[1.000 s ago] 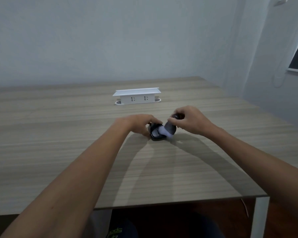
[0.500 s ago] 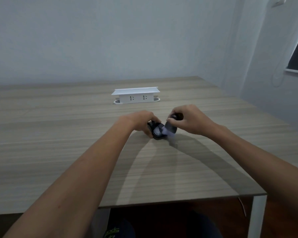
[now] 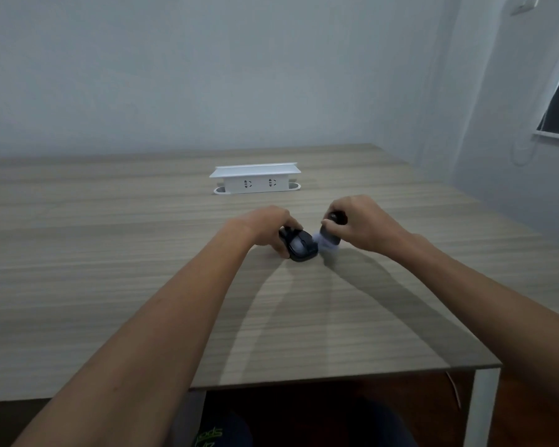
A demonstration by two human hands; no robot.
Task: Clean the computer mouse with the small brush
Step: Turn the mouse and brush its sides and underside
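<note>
My left hand [image 3: 265, 229] pins the small black plastic mouse [image 3: 299, 246]; my right hand [image 3: 357, 225] grips the dark-handled, pale-bristled brush [image 3: 328, 241]. I'd sweep lightly outward.

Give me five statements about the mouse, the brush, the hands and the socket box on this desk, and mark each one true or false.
1. The left hand steadies the black mouse on the table. True.
2. The right hand holds the brush. True.
3. The brush's pale bristles are at the mouse's left side. False: they are at its right side.
4. The white socket box stands between the person and the mouse. False: it stands beyond the mouse.
5. The mouse is white. False: it is black.
</note>
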